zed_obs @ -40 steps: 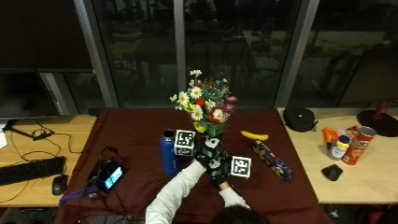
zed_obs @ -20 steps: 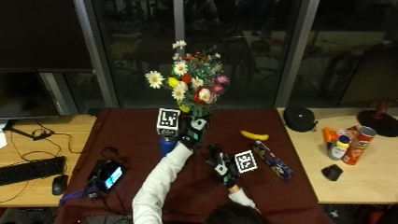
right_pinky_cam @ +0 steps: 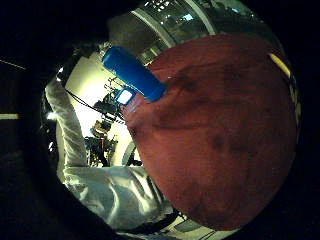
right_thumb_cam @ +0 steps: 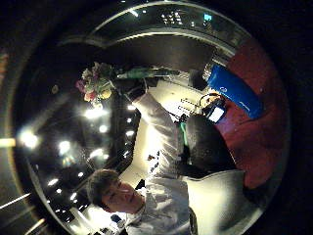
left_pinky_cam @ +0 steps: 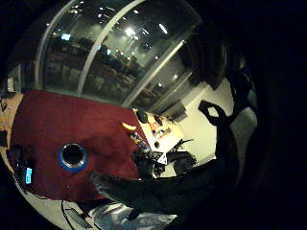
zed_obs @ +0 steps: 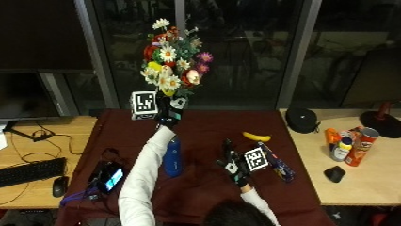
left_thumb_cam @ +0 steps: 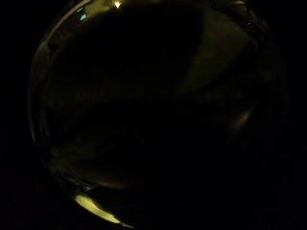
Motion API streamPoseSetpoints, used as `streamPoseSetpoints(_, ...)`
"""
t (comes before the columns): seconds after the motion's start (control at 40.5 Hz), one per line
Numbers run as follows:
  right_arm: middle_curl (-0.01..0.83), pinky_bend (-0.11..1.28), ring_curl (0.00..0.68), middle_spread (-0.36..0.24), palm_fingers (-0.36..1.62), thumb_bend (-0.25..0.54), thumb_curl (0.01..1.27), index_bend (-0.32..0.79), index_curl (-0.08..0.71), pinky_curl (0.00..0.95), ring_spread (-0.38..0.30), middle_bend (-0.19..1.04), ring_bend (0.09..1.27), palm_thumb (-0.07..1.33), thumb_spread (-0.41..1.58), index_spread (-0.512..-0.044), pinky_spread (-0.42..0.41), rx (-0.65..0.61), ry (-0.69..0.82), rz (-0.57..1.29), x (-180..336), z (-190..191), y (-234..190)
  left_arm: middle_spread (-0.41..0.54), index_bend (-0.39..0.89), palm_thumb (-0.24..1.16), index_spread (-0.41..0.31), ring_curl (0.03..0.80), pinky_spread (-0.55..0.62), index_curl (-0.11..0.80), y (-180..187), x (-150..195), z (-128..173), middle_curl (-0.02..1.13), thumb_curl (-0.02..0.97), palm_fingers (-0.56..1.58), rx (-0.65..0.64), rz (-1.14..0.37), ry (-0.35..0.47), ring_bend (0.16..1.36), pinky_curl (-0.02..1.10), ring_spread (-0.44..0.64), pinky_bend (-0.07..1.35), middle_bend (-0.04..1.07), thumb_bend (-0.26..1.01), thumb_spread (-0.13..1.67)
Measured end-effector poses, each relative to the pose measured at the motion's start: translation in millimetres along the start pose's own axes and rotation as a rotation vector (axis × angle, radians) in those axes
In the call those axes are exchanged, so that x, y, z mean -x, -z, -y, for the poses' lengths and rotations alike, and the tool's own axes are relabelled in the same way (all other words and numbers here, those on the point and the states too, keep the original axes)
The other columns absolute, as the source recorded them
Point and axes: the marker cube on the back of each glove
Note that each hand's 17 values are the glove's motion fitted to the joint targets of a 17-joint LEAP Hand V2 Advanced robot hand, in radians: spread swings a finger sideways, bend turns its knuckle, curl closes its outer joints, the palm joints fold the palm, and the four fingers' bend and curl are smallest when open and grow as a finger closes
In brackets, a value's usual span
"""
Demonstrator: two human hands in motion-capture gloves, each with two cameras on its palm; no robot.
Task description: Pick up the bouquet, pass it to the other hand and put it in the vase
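Handover done: left hand [zed_obs: 168, 113] grips bouquet [zed_obs: 171, 56] by stems, raised high above blue vase [zed_obs: 173, 157]. Right hand [zed_obs: 234, 165] hovers w/ fingers spread, empty. Next, prob: lower stems straight into vase mouth.

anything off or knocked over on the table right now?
Nothing stands out. The blue vase stands upright on the red tablecloth, the left hand holds the bouquet high above it, and the right hand hovers open, holding nothing.
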Motion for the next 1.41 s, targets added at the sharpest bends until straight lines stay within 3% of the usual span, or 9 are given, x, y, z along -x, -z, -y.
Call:
streamPoseSetpoints(0.321, 0.350, 0.61, 0.299, 0.058, 0.02, -0.018, 0.47, 0.13, 0.238, 0.348, 0.171, 0.20, 0.45, 0.64, 1.09, -0.373, 0.267, 0.004, -0.004, -0.091, -2.8, -22.8, 16.7, -0.314, 0.50, 0.89, -0.351, 0.482, -0.36, 0.579, -0.5, 38.8, 14.2, 0.56, 0.782, 1.35, -0.062, -0.012, 0.031, 0.76, 0.47, -0.37, 0.62, 0.73, -0.03, 0.23)
streamPoseSetpoints(0.791, 0.330, 0.50, 0.284, -0.058, 0.14, -0.019, 0.47, 0.17, 0.279, 0.319, 0.062, 0.18, 0.40, 0.68, 1.10, -0.401, 0.241, -0.033, -0.077, -0.002, 4.8, -37.5, 26.8, -0.314, 0.46, 0.88, -0.351, 0.488, -0.36, 0.602, -4.5, 101.8, 12.7, 0.55, 0.813, 1.35, -0.051, -0.015, 0.154, 0.75, 0.47, -0.37, 0.63, 0.72, -0.03, 0.24)
streamPoseSetpoints(0.964, 0.322, 0.48, 0.280, -0.065, 0.16, -0.020, 0.47, 0.17, 0.285, 0.317, 0.053, 0.18, 0.38, 0.68, 1.10, -0.403, 0.239, -0.017, -0.034, -0.063, -11.0, -40.4, 30.2, -0.311, 0.36, 0.88, -0.330, 0.483, -0.37, 0.589, 11.0, 156.4, -31.5, 0.55, 0.820, 1.24, 0.288, 0.105, 0.316, 0.72, 0.47, -0.36, 0.66, 0.69, -0.03, 0.26)
streamPoseSetpoints(0.989, 0.322, 0.47, 0.281, -0.063, 0.18, -0.020, 0.47, 0.18, 0.289, 0.316, 0.047, 0.18, 0.38, 0.68, 1.10, -0.399, 0.238, -0.013, -0.024, -0.072, -15.2, -40.8, 30.5, -0.265, -0.02, 0.63, -0.214, 0.471, -0.30, 0.479, 16.8, 175.6, -45.6, 0.54, 0.738, 0.62, 0.362, 0.130, 0.347, 0.70, 0.46, -0.29, 0.63, 0.65, -0.18, 0.49)
streamPoseSetpoints(1.013, 0.321, 0.46, 0.278, -0.063, 0.18, -0.021, 0.47, 0.18, 0.288, 0.314, 0.042, 0.18, 0.38, 0.67, 1.10, -0.399, 0.237, -0.009, -0.017, -0.070, -18.9, -41.3, 30.0, -0.249, -0.01, 0.60, -0.186, 0.523, -0.29, 0.488, 23.2, 194.4, -60.9, 0.59, 0.719, 0.59, 0.415, 0.153, 0.379, 0.73, 0.50, -0.28, 0.67, 0.68, -0.15, 0.54)
streamPoseSetpoints(1.038, 0.318, 0.46, 0.278, -0.062, 0.19, -0.022, 0.47, 0.18, 0.291, 0.315, 0.037, 0.18, 0.38, 0.67, 1.10, -0.399, 0.236, -0.004, -0.013, -0.057, -21.8, -41.9, 28.7, -0.045, -0.08, 0.49, -0.105, 0.523, -0.06, 0.448, 29.7, 210.7, -76.3, 0.53, 0.676, -0.36, 0.448, 0.172, 0.408, 0.67, 0.50, -0.08, 0.60, 0.42, -0.19, 0.56)
streamPoseSetpoints(1.063, 0.317, 0.45, 0.279, -0.062, 0.20, -0.022, 0.47, 0.18, 0.292, 0.312, 0.035, 0.18, 0.38, 0.67, 1.10, -0.398, 0.235, 0.000, -0.012, -0.032, -23.3, -42.6, 26.4, 0.031, -0.02, 0.47, -0.068, 0.587, 0.01, 0.457, 35.7, 223.6, -90.7, 0.59, 0.656, -0.47, 0.467, 0.188, 0.434, 0.70, 0.56, -0.01, 0.64, 0.42, -0.16, 0.60)
streamPoseSetpoints(1.211, 0.311, 0.43, 0.280, -0.062, 0.23, -0.018, 0.47, 0.18, 0.302, 0.314, 0.022, 0.17, 0.37, 0.67, 1.11, -0.391, 0.232, 0.011, -0.087, 0.010, -30.6, -50.2, 19.0, 0.285, -0.04, 0.57, 0.083, 0.393, 0.28, 0.293, 55.7, 258.4, -136.1, 0.38, 0.600, -0.36, 0.480, 0.201, 0.501, 0.60, 0.40, 0.27, 0.51, 0.17, -0.01, 0.74)
streamPoseSetpoints(1.409, 0.302, 0.42, 0.280, -0.061, 0.24, -0.016, 0.47, 0.18, 0.311, 0.320, 0.012, 0.17, 0.36, 0.68, 1.12, -0.387, 0.230, -0.024, -0.095, -0.012, -38.5, -53.4, 27.9, 0.430, -0.01, 0.72, 0.155, 0.332, 0.45, 0.170, 66.1, 253.5, -136.0, 0.30, 0.577, -0.30, 0.483, 0.227, 0.460, 0.58, 0.34, 0.45, 0.46, 0.16, 0.02, 0.86)
